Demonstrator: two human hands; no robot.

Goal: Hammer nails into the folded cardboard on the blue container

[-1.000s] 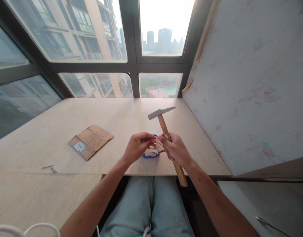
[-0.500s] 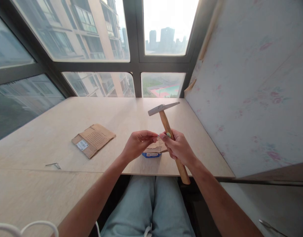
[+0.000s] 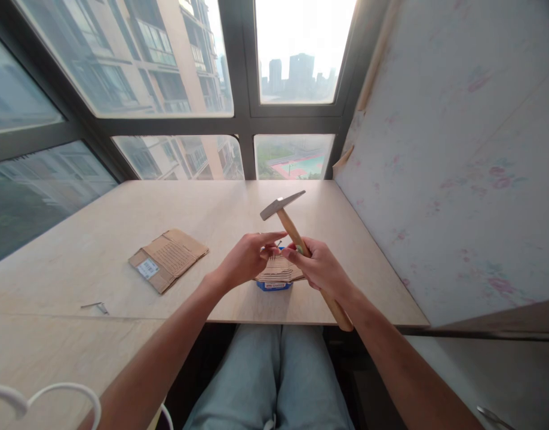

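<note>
My right hand [image 3: 321, 266] is wrapped round the wooden handle of a hammer [image 3: 287, 222], its steel head raised up and to the left and the handle end hanging past the table edge. My left hand [image 3: 242, 257] pinches a small nail [image 3: 279, 243], which stands tilted between its fingertips. The right thumb comes close to that nail; whether it touches cannot be made out. Beneath both hands lies a layered piece of cardboard [image 3: 278, 273] on a blue box [image 3: 274, 286], partly covered by the fingers.
Folded brown cardboard [image 3: 169, 261] with a white label lies on the table [image 3: 224, 209] to the left. A few loose nails [image 3: 97, 306] rest near the left front. A white cable [image 3: 68, 388] loops at the lower left; a metal tool [image 3: 493, 417] lies lower right.
The hammer head has shifted left and slightly down. My left index finger has stretched out, and the nail between the hands now shows more clearly.
</note>
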